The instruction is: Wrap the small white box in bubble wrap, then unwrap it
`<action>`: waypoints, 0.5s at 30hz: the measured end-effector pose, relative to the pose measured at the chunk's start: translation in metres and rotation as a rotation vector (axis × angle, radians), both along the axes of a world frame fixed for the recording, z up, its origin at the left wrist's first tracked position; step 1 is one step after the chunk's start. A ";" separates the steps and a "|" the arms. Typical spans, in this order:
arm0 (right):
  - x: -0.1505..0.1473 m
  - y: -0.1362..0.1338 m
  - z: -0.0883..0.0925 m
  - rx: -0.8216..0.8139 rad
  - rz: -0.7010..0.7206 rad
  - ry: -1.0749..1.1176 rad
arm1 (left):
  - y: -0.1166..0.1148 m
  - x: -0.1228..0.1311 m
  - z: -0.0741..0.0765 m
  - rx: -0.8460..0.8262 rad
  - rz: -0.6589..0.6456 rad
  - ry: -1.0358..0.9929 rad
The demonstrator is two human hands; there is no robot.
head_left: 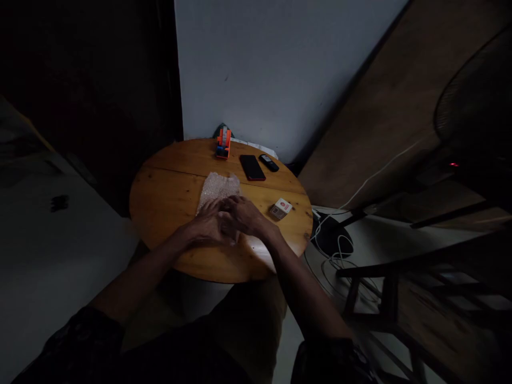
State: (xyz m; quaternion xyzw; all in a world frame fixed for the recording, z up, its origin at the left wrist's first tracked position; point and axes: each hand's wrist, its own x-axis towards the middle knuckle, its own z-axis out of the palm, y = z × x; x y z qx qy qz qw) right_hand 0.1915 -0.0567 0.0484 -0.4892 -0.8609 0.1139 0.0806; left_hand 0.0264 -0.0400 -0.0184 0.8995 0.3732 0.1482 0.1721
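Note:
A sheet of bubble wrap lies on the round wooden table, partly under both hands. My left hand rests over its near left part, the fingers reaching forward across it and the thumb turned inward. Close beside it, my right hand bends its fingers down onto the wrap's near right part. Both hands grip the wrap, and their fingertips nearly meet. A crumpled clear bit of the wrap shows below the hands. Whether something lies inside the wrap is hidden by the hands and the dim light.
On the wooden table are an orange tape dispenser, a black smartphone, a small keypad phone and a small white box. A wall stands behind. White cables, a fan and a dark wooden chair are at right.

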 end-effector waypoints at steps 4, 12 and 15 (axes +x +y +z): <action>0.046 0.012 -0.023 -0.046 -0.065 -0.138 | -0.001 -0.002 0.009 -0.091 -0.012 0.129; 0.063 0.013 -0.033 -0.026 -0.117 -0.144 | 0.017 -0.021 0.018 -0.151 0.032 0.257; 0.054 0.020 -0.031 -0.007 -0.126 -0.136 | 0.025 -0.031 0.024 -0.154 0.031 0.279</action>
